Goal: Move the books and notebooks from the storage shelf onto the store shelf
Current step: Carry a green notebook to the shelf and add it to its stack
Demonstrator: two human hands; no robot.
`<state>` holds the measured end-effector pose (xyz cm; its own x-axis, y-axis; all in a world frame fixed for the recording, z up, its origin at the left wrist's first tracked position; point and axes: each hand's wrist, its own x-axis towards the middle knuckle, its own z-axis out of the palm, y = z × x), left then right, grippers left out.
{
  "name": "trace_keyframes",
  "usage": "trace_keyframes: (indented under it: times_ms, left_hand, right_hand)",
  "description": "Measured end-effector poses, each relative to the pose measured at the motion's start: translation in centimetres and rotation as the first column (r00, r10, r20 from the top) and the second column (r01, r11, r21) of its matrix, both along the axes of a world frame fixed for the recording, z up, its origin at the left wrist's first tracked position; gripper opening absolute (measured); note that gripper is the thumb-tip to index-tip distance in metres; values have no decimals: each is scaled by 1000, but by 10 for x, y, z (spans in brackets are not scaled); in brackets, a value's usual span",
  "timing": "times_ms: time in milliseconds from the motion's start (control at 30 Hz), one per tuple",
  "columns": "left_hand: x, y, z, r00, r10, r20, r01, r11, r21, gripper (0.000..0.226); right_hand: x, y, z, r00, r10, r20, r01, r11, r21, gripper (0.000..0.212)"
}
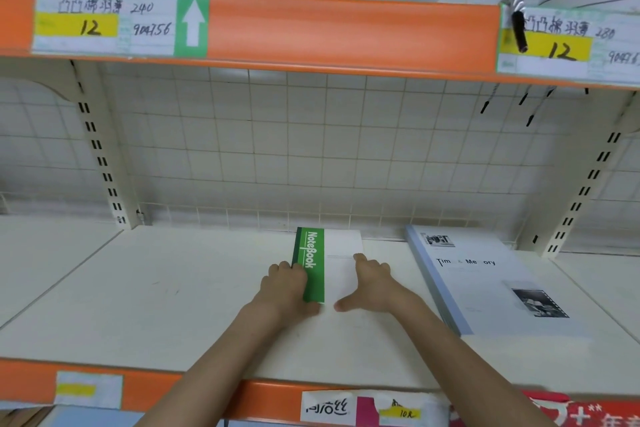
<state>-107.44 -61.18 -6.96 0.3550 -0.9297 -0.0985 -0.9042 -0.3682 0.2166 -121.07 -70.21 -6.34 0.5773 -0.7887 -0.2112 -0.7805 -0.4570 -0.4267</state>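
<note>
A green and white notebook (329,253) marked "NoteBook" lies flat on the cream store shelf (173,288), near its middle. My left hand (287,288) grips the notebook's green left edge, fingers curled over it. My right hand (372,282) rests flat on the white right side of the cover, thumb spread along the near edge. To the right lies a larger pale blue and white book (485,288) with "Time & Memory" on its cover, turned at a slight angle.
An upper shelf with an orange front rail (346,31) and handwritten price labels (104,22) hangs overhead. A wire grid back panel (311,149) closes the rear. Slotted uprights (100,156) stand at both sides. The near orange rail (207,392) carries more labels.
</note>
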Motion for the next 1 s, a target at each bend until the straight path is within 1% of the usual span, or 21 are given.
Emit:
trace_keyframes:
  times_ms: [100, 233, 300, 400, 533, 700, 833, 1000]
  left_hand:
    - [1, 0, 0, 1000, -11, -1, 11, 1000, -2, 61]
    - [7, 3, -1, 1000, -26, 10, 26, 1000, -3, 63]
    - [15, 6, 1, 999, -33, 33, 34, 999, -32, 68]
    - [34, 17, 8, 996, -15, 89, 22, 997, -78, 73]
    - [67, 42, 13, 990, -10, 143, 24, 995, -100, 77]
    - [117, 88, 15, 990, 43, 132, -32, 996, -86, 83]
    - [158, 124, 13, 982, 122, 142, -110, 990, -94, 83]
    - [205, 167, 11, 969, 189, 160, -176, 980, -89, 82]
  right_hand:
    - [-1, 0, 1, 1000, -7, -7, 7, 1000, -1, 95]
    - [1, 8, 3, 998, -5, -59, 2, 999, -37, 119]
    - [6, 15, 5, 998, 10, -64, -16, 995, -103, 123]
    - [21, 27, 7, 997, 74, -18, -76, 981, -178, 117]
    - [53, 42, 9, 983, 180, 40, -169, 966, -194, 109]
    - [104, 63, 14, 959, 283, 16, -277, 948, -159, 106]
    - [150, 90, 15, 926, 375, 36, -367, 919, -145, 104]
    - [209, 125, 7, 894, 448, 13, -441, 884, -153, 102]
